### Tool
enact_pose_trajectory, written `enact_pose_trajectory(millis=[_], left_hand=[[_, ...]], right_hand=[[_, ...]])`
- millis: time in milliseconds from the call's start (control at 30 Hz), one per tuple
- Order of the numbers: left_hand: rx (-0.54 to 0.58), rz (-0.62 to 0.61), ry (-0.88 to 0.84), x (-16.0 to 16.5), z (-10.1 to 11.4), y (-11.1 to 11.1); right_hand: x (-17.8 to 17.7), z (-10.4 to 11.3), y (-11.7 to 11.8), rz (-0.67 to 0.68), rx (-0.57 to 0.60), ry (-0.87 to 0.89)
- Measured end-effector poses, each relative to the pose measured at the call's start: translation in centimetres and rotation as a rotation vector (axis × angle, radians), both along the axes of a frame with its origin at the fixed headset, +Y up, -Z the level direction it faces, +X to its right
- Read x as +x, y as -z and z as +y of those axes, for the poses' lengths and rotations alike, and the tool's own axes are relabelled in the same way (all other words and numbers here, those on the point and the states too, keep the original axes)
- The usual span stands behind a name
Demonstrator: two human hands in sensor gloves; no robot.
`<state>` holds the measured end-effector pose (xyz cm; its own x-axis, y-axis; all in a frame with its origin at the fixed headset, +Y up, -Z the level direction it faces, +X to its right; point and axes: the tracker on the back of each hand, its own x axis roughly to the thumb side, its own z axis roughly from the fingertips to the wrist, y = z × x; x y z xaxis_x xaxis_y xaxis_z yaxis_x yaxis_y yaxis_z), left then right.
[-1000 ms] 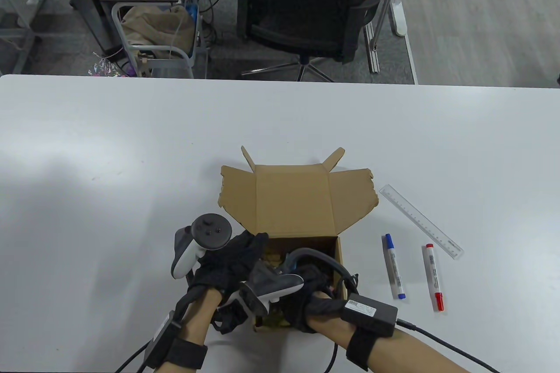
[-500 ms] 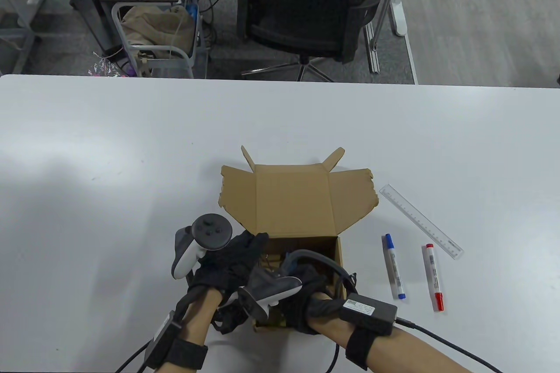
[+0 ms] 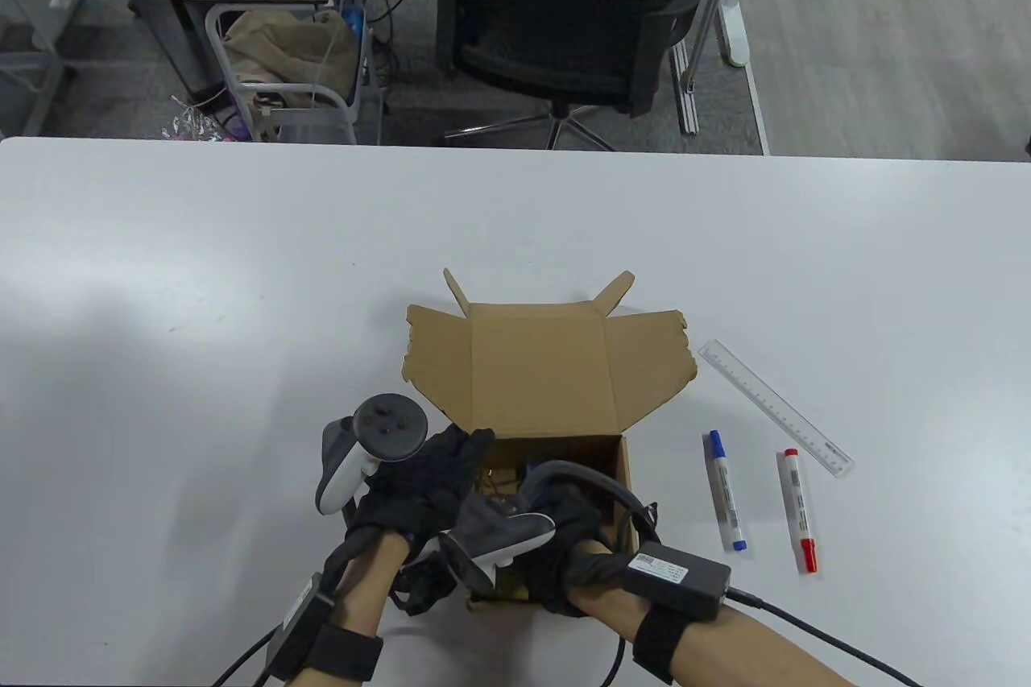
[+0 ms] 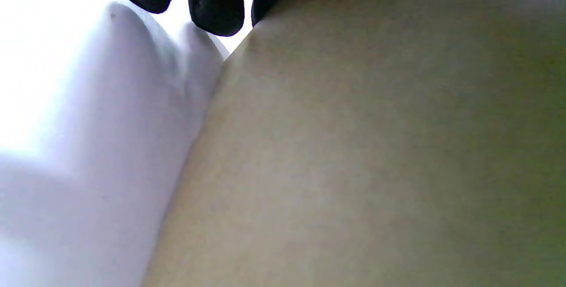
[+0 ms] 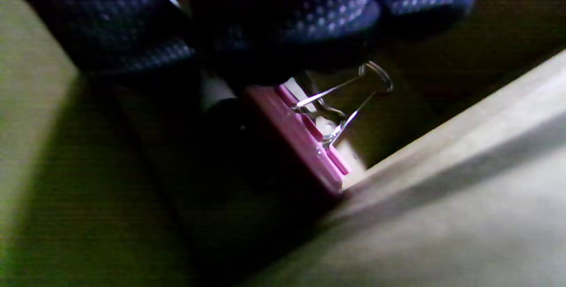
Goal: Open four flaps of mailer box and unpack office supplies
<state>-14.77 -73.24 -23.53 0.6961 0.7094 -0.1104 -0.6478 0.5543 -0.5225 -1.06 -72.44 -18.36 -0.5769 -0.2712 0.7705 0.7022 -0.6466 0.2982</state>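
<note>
Right wrist view, right hand [image 5: 265, 26] fingers pinching pink binder clip [image 5: 305, 141], handles upward, left hand [image 3: 423, 478] relaxed

A white counter [image 3: 242, 252] spans the foreground before a grey floor [image 3: 870, 35], where a black mesh office chair [image 3: 556, 18] stands between a small wheeled cart [image 3: 290, 75] holding a tan bag and white desk legs [image 3: 729, 2].

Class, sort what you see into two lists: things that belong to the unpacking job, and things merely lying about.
Job:
brown cardboard mailer box
pink binder clip inside it
blue-capped white marker
red-capped white marker
clear plastic ruler

Lying about:
black mesh office chair
grey wire cart
</note>
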Motion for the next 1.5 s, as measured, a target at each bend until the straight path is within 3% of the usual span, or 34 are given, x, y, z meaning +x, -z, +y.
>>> enact_pose_trajectory(millis=[167, 500, 800, 1033, 1200, 1500], left_hand=[[0.0, 0.005, -0.005, 0.0, 0.0, 0.0], [-0.003, 0.004, -0.004, 0.0, 0.0, 0.0], [-0.002, 0.007, 0.0, -0.1, 0.0, 0.0], [0.001, 0.013, 0.004, -0.1, 0.1, 0.0], [0.001, 0.014, 0.005, -0.1, 0.1, 0.0], [0.001, 0.016, 0.005, -0.1, 0.1, 0.0]], right_hand=[[0.8, 0.8, 0.5, -0.02, 0.003, 0.053], [1.4, 4.6, 0.1, -0.065, 0.062, 0.005], [5.2, 8.7, -0.5, -0.198, 0.109, 0.073], [10.8, 12.6, -0.4, -0.349, 0.239, 0.278], [17.1, 14.9, 0.5, -0.554, 0.345, 0.458], [28.9, 14.8, 2.5, -0.922, 0.537, 0.614]])
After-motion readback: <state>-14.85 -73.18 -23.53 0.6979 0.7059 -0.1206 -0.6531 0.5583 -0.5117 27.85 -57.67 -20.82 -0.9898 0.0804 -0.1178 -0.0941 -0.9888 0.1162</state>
